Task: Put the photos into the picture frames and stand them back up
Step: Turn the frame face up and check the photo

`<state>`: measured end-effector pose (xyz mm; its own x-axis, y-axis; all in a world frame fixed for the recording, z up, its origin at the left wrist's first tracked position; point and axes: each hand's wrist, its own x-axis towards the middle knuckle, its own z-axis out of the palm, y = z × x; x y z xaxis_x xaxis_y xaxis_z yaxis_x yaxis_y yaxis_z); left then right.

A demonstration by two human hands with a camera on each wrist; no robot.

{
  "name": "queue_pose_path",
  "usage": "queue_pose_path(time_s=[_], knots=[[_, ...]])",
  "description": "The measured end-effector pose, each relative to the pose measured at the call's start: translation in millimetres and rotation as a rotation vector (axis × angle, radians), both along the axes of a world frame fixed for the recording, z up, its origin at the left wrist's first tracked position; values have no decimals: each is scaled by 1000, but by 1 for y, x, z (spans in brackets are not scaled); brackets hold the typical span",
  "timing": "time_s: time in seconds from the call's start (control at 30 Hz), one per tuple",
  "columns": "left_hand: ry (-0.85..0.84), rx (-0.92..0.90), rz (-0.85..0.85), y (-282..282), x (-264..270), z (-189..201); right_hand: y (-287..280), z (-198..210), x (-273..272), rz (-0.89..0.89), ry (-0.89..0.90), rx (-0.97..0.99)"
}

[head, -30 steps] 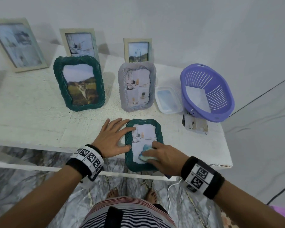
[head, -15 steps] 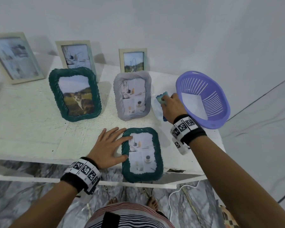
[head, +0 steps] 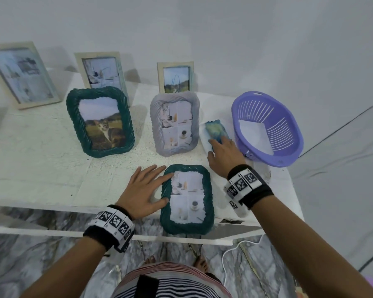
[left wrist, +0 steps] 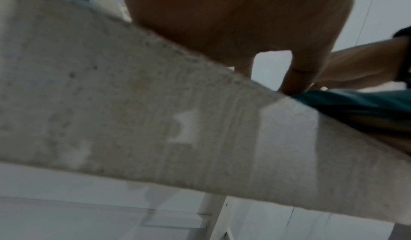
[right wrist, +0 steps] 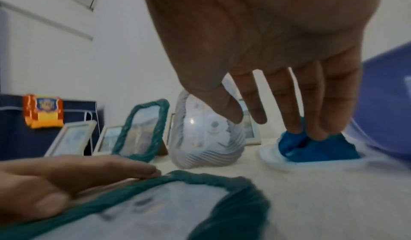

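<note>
Left grip: the left hand (head: 146, 191) lies flat on the counter (head: 41, 168) near its front edge, fingers straight and spread, holding nothing; the fingertips (right wrist: 153, 170) and the thumb touch the left rim of the lying green frame (head: 187, 200).
Right grip: the right hand (head: 225, 154) reaches toward the counter's back right part, fingers straight and slightly apart, clasping nothing; two fingertips (right wrist: 311, 133) press down on a blue cloth (head: 215, 131).
Lying green frame: dark green, rope-like twisted rim with rounded corners; it lies face up at the front edge of the counter, its near end jutting past that edge; in the left wrist view the thumb meets its rim (left wrist: 347, 99).
Photo in it: a pale collage of four panels with small objects, one a cup seen from above; it fills the opening under the glass.
Blue cloth: crumpled, blue with greenish patches, sitting in a shallow white tray (head: 205, 140) just beside the grey frame.
Grey frame (head: 174, 123): same twisted rim, pale grey, upright in the middle of the counter, showing a like four-panel collage.
Standing green frame (head: 100, 122): upright left of the grey one, with a photo of a cat in a field.
Pale frames: three flat-rimmed frames stand along the back edge, large (head: 23, 75), medium (head: 101, 70) and small (head: 176, 77).
Purple basket (head: 267, 130): slotted, at the right edge, tilted, a white sheet inside.
</note>
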<state>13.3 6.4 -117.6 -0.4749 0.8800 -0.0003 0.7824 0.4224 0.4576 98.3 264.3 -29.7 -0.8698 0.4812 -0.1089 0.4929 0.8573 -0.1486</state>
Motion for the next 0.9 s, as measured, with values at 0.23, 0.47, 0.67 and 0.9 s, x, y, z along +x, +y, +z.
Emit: queue_pose_path(time_s=[0.23, 0.47, 0.67, 0.9], knots=[[-154, 130, 183, 0, 23, 10, -56, -2, 73, -292, 62, -250], [-298, 59, 287, 6, 51, 32, -105, -30, 100, -363, 254, -497], [-389, 15, 321, 5, 58, 44, -110, -41, 101, -738, 612, -1050], [-872, 236, 348, 9, 75, 70, -144, -4, 87, -472, 839, -1381]])
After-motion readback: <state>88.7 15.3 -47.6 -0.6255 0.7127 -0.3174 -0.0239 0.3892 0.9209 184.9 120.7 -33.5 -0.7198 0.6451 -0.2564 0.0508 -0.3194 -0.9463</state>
